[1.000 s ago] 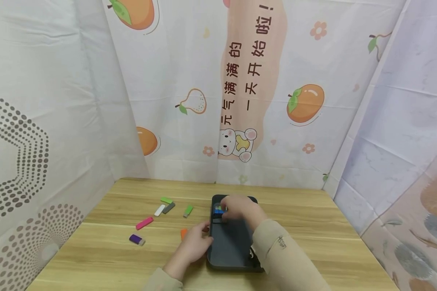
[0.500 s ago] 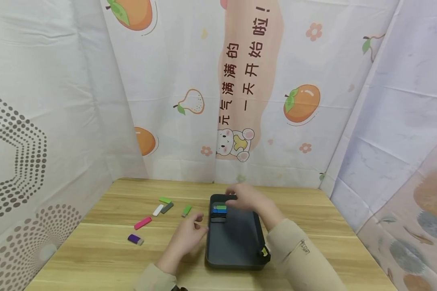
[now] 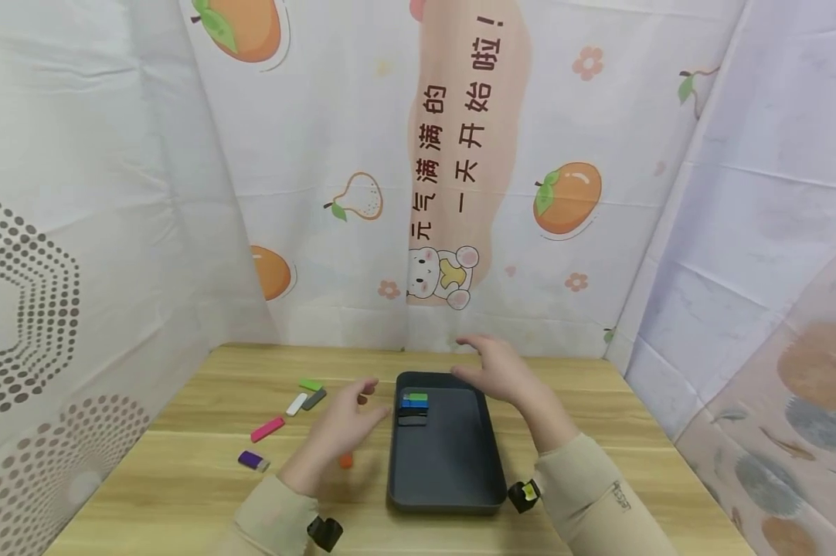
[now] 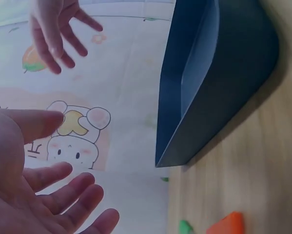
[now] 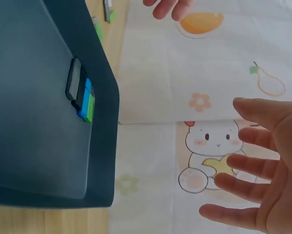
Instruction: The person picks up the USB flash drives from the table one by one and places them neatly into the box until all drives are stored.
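Note:
A dark grey tray (image 3: pixel 449 463) stands on the table between my hands. In its far left corner lies a row of USB sticks: a green one (image 5: pixel 90 108), a blue one (image 5: pixel 85 97), a black one (image 3: pixel 412 411) and a grey one (image 5: pixel 73 79). My left hand (image 3: pixel 344 421) hovers left of the tray, fingers spread, holding nothing. Over the tray's far right corner is my right hand (image 3: pixel 497 374), likewise bare with fingers apart. Below the left hand, an orange USB stick (image 3: pixel 346 460) is partly covered in the head view; a green stick (image 4: pixel 184 227) shows beside it in the left wrist view.
Several more USB sticks lie on the table's left side: purple (image 3: pixel 253 461), pink (image 3: pixel 268 428), white (image 3: pixel 296 405), grey (image 3: pixel 314 399) and green (image 3: pixel 310 384). A printed curtain (image 3: pixel 321 309) hangs behind the wooden table (image 3: pixel 585 448), with more cloth at both sides.
My right hand has come away from the row of sticks, up and to the right, uncovering them. The left hand has left the tray's side, moving left and up, and its fingers have spread.

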Demonstrator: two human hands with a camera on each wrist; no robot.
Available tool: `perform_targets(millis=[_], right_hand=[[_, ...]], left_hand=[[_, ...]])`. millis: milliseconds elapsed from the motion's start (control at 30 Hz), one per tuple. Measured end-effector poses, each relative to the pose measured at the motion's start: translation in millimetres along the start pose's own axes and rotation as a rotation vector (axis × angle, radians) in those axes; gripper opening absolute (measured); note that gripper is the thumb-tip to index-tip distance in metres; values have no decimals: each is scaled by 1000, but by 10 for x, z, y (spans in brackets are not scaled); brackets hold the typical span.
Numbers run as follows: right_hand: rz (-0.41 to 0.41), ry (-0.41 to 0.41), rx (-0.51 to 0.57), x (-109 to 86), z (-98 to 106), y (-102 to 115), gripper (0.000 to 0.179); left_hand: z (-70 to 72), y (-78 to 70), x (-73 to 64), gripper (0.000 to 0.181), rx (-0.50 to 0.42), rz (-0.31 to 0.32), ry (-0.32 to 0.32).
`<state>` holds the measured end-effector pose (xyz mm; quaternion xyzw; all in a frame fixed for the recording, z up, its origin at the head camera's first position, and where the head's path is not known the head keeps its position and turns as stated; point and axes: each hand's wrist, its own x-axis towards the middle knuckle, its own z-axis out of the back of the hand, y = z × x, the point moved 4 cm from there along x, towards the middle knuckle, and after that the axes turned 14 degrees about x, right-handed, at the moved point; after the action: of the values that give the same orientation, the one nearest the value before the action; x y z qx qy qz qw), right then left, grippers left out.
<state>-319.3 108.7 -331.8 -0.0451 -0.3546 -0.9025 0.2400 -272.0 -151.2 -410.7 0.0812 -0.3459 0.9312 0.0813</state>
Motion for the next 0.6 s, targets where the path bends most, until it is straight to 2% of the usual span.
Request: perform_targets(millis=[133,333,600], right_hand=[[-25,-54,55,-113,65,-80,60],[-69,-116,114,-304,119,-240,63],[-110,-112,225,-504,76,-462,61]], left_hand=[[89,-28,28,57,14,-20,-3],[125,-32,61,61,70,-35,8],[102,17,63,64,156,-58,23]])
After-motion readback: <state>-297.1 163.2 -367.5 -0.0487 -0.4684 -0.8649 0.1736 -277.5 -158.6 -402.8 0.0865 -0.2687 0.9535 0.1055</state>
